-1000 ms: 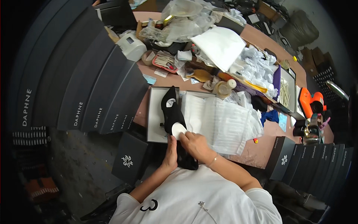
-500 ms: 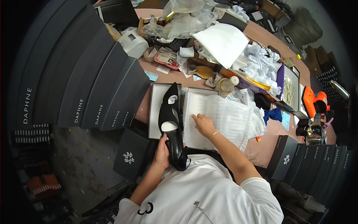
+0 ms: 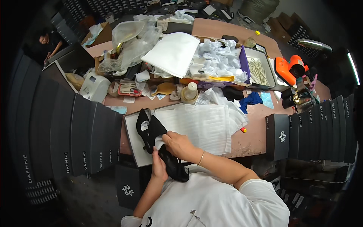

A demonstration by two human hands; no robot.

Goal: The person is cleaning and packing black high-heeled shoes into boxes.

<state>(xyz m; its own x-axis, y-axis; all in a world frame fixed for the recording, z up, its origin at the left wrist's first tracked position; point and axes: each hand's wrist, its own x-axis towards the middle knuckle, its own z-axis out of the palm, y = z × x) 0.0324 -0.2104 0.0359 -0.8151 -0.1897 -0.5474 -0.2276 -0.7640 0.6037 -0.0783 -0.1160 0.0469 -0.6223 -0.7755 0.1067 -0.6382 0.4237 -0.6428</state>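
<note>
A black pointed-toe shoe (image 3: pixel 154 128) tilts across the front of the table, its heel end close to my white shirt. My left hand (image 3: pixel 159 166) grips it from below, by the middle. My right hand (image 3: pixel 179 145) is closed at the shoe's opening, where white shows inside; whatever its fingertips pinch is hidden. Beside it a second black shoe (image 3: pixel 141 127), with white stuffing in it, lies over an open pale-lined shoebox (image 3: pixel 131 130). White ribbed wrapping sheets (image 3: pixel 204 126) spread to the right of the shoes.
Dark shoeboxes stack at left (image 3: pixel 79 140) and right (image 3: pixel 277 137). Farther back are a glass jar (image 3: pixel 190 94), crumpled white paper (image 3: pixel 217 56), a tray of sticks (image 3: pixel 257 72), an orange tool (image 3: pixel 284 72) and a white machine (image 3: pixel 94 86). Another person (image 3: pixel 49 43) is at far left.
My right hand has left the white wrapping sheets and come to the held shoe's opening. My left hand still holds that shoe. The view has shifted, bringing more of the background in.
</note>
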